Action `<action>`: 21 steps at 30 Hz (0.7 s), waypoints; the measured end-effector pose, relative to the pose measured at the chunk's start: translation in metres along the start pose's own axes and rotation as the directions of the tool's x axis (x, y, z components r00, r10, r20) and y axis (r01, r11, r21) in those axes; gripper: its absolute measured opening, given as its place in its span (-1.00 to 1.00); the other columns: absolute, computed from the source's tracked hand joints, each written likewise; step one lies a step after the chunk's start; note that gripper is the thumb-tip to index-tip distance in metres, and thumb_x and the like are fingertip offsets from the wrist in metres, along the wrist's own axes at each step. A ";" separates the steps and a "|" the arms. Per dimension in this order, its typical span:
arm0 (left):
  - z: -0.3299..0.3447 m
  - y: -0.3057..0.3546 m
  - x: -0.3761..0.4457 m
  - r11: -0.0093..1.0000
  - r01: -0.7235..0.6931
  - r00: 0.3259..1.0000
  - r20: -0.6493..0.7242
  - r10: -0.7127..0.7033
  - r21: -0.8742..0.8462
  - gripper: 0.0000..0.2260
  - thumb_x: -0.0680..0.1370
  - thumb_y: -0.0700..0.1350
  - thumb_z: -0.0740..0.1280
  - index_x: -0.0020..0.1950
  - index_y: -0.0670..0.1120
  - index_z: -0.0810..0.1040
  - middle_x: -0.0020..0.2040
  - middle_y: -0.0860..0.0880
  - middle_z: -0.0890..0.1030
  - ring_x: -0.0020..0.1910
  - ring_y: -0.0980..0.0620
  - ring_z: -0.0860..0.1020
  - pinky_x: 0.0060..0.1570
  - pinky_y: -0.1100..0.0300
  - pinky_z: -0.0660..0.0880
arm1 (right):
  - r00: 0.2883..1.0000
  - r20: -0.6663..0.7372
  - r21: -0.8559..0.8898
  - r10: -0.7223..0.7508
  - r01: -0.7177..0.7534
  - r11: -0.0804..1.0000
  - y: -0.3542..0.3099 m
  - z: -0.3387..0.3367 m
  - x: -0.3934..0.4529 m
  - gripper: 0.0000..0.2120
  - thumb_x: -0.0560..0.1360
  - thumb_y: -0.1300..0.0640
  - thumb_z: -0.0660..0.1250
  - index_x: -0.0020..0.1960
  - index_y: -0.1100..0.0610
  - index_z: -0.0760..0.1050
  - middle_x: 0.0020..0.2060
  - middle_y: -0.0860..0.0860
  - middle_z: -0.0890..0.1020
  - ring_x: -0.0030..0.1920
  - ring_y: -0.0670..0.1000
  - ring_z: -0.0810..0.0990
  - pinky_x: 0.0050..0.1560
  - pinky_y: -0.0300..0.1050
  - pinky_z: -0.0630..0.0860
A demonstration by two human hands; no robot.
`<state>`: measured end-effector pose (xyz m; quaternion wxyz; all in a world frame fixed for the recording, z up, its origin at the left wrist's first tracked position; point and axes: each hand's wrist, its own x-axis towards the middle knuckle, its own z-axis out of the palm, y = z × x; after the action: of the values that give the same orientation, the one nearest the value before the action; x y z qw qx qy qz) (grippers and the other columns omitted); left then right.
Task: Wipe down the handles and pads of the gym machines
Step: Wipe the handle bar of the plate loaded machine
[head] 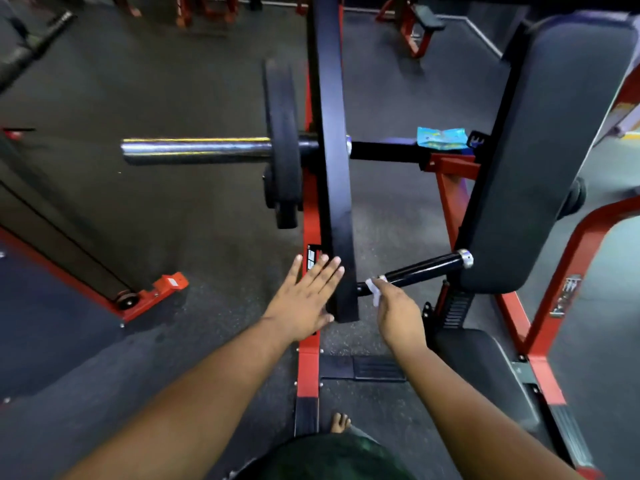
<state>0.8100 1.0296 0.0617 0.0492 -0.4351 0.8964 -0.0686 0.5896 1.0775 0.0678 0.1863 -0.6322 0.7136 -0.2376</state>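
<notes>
A black machine arm [334, 140] runs down the middle of the head view, on a red frame. My left hand [304, 299] lies flat and open against the arm's lower left side. My right hand [398, 313] pinches a small white wipe [374, 287] and presses it onto the near end of a black handle [426, 268] with a chrome cap. That handle sticks out to the right from the arm's lower end. A large black back pad [540, 147] stands to the right. Near its upper left lies a blue wipe packet [441, 137].
A chrome weight sleeve [194, 150] with a black plate [282, 140] juts left at mid height. A black seat pad [485, 368] sits lower right inside the red frame [554, 282]. Another red-framed machine [104, 271] stands at left. My bare foot [341, 422] rests on the dark rubber floor.
</notes>
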 end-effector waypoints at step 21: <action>-0.007 -0.232 -0.300 0.765 0.567 0.813 0.357 -0.460 -0.304 -0.21 0.62 0.36 0.18 0.71 0.02 -0.04 0.71 -0.02 -0.09 0.67 -0.01 -0.03 0.59 -0.20 -0.05 | 0.789 0.610 0.585 0.071 -0.509 0.631 -0.325 0.183 -0.031 -0.68 0.56 0.43 0.21 0.17 0.16 0.59 -0.05 0.14 0.70 -0.17 0.06 0.70 -0.28 -0.09 0.65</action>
<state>1.1734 1.1237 0.1154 0.0569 -0.6713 0.7211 0.1616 0.9612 1.0609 0.1041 0.6479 -0.4150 0.5744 -0.2793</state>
